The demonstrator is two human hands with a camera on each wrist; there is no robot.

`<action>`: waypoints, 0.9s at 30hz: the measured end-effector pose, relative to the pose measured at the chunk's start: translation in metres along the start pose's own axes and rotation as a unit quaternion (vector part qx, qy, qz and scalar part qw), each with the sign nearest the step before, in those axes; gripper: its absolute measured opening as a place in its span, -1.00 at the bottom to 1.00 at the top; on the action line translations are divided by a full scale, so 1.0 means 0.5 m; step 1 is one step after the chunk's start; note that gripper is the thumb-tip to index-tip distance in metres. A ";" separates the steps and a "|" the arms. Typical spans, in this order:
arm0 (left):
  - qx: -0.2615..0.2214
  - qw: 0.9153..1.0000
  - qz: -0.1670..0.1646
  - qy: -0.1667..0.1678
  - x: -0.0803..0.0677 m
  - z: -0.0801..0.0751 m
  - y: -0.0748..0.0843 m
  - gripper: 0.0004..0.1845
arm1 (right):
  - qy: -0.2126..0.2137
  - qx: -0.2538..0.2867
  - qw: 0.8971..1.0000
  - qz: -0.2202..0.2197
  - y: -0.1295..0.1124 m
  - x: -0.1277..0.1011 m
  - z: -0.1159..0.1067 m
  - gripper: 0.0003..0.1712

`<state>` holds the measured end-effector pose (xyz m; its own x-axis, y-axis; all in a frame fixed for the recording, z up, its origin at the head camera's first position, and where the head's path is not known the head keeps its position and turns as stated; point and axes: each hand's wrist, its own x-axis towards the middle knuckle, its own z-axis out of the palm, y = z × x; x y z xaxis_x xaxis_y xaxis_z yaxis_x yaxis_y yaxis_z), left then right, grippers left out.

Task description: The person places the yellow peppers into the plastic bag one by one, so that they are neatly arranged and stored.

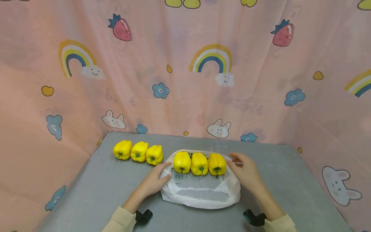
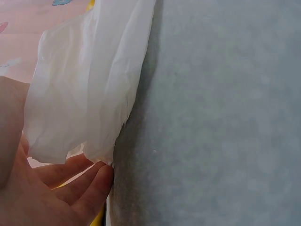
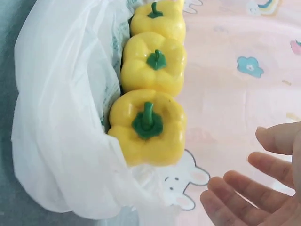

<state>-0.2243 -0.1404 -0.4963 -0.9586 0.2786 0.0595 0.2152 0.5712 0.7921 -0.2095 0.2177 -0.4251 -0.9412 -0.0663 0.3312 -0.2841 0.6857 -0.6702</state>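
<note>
A white plastic bag [image 1: 200, 201] lies with its mouth spread wide on the grey table. Three yellow bell peppers sit in a row within its opening: a left one [image 1: 182, 162], a middle one [image 1: 199, 163] and a right one [image 1: 217, 163]. My left hand [image 1: 155, 180] touches the bag's left rim, thumb and forefinger apart; in the left wrist view its fingers [image 2: 94, 188] stretch along the white plastic. On the other side, my right hand [image 1: 244, 169] is beside the right pepper and the rim. The right wrist view shows that hand's fingers [image 3: 235, 197] spread, holding nothing.
Three more yellow bell peppers [image 1: 139, 151] stand in a row at the table's back left. A pink patterned curtain [image 1: 179, 106] surrounds the grey table [image 1: 278, 190] at the back and sides. Black devices [image 1: 144, 217] are worn at both wrists.
</note>
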 end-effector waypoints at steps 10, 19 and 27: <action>-0.003 1.000 0.001 0.004 -0.004 0.002 -0.002 -0.43 | 0.027 0.009 0.999 -0.023 0.059 -0.028 -0.001 -0.62; -0.008 1.000 0.004 0.005 -0.005 0.005 -0.006 -0.45 | -0.048 0.037 0.998 0.027 0.117 -0.037 0.010 -0.48; -0.008 1.000 0.017 0.018 0.000 0.002 -0.004 -0.47 | -0.111 0.057 0.988 0.093 0.133 -0.038 0.018 -0.34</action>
<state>-0.2243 -0.1408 -0.4985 -0.9570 0.2690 0.1084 0.2449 0.5494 0.7989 -0.2123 0.2579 -0.4819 -0.9923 -0.1133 0.0505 -0.1100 0.6151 -0.7807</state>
